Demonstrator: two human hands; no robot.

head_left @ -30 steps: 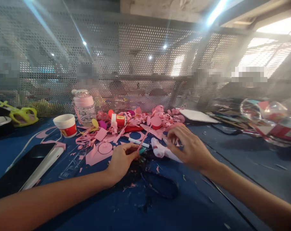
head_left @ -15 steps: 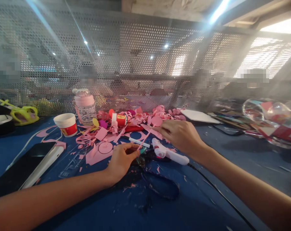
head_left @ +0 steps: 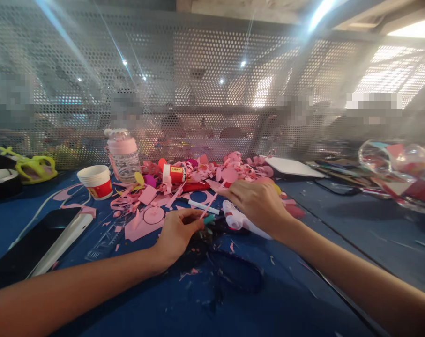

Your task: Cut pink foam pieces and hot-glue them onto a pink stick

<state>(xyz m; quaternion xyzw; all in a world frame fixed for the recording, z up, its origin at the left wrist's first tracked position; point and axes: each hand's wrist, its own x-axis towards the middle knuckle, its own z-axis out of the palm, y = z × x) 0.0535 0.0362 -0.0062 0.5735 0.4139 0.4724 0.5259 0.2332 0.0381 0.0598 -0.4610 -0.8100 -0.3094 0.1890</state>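
- Left hand (head_left: pixel 177 236): just left of the white tool (head_left: pixel 232 216), thumb and fingers pinching the lower end of a thin pink strip (head_left: pixel 210 203).
- Pink strip: left of the white tool, slanting up and away from the left hand towards the right hand's fingertips.
- Right hand (head_left: pixel 257 200): overlaps the far right part of the white tool in view; fingers bent together, pointing left. Fingertips lie at the strip's upper end; cannot tell whether they grip it.
- White marker (head_left: pixel 203 207): just left of the white tool, lying on the blue bench (head_left: pixel 135 304).
- Dark loop (head_left: pixel 235 276): on the near side of the white tool.
- Pink scraps (head_left: pixel 229 175): heaped beyond the white tool and spreading left; tipped red-and-white cup (head_left: pixel 174 174) among them.
- Stacked paper cups (head_left: pixel 94 182): well left of the white tool, upright; pink-topped bottle (head_left: pixel 123 157) just behind them.
- Black phone (head_left: pixel 45 241): farther left, nearer the wearer than the cups.
- White pad (head_left: pixel 291 167): beyond the white tool, to its right.
- Perforated screen (head_left: pixel 212 61): behind everything on the bench.
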